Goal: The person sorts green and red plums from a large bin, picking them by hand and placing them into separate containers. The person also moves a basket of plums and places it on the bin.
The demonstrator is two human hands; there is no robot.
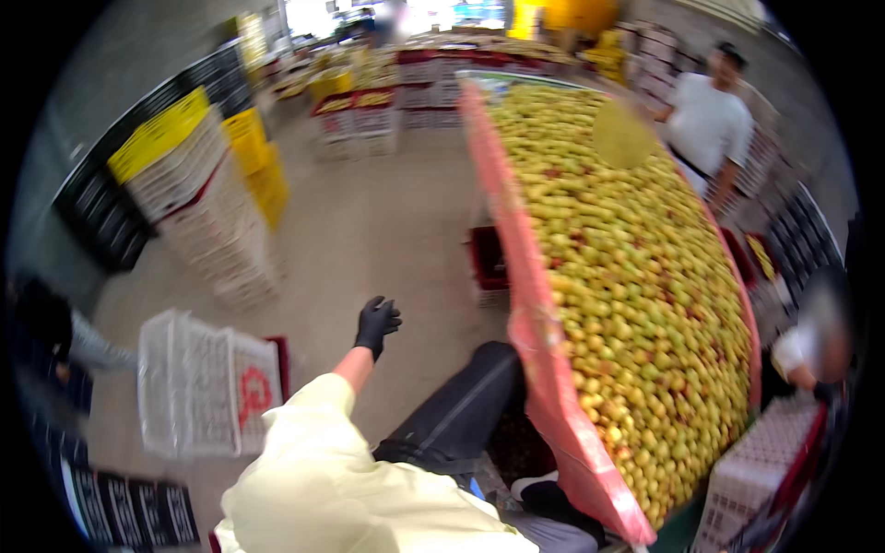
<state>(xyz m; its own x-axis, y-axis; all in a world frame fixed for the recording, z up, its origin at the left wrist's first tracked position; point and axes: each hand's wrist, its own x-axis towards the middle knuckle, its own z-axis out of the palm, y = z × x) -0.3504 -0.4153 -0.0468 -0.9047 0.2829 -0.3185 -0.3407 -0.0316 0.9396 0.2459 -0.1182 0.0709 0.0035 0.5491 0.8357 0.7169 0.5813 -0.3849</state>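
My left hand [378, 328], in a black glove, is held out over the concrete floor with fingers apart and nothing in it. My right hand is out of view. To the right of my bent knee stretches a long sorting table [588, 442] with a pink fabric-covered edge. A deep layer of small round yellow-green fruits [643, 297], probably jujubes, covers it; some have reddish-brown patches. Beside the table's near side stands a crate with a dark red lining [489, 257].
White crates in clear plastic [197, 383] stand at left, near a tall stack of white crates [214, 228] and yellow crates [256, 166]. Filled crates [356, 117] stand farther back. A person in white [712, 121] is across the table; another person [795, 356] is at right beside a white crate [753, 463].
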